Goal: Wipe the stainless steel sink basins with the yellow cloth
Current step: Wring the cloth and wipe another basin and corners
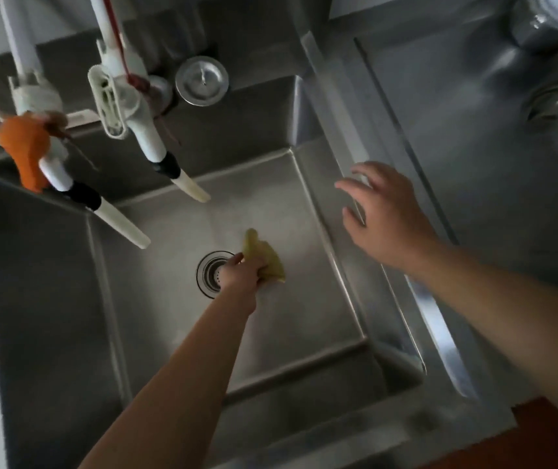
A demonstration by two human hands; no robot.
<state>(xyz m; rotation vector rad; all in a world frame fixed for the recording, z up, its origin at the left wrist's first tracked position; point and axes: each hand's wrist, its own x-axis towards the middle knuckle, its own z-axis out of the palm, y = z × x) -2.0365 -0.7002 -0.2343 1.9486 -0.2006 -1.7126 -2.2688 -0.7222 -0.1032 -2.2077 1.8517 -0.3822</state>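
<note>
The left hand [242,274] clutches the bunched yellow cloth [264,258] on the basin [169,316] floor, drain [210,274] just beside; the right hand [384,214] hovers spread, empty.

1 head view looks steeply down into the sink basin [304,204], close above the left hand [242,274] gripping the cloth [264,260].

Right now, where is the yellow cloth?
In the head view, the yellow cloth is bunched in the left hand on the sink basin floor, just right of the drain.
</note>
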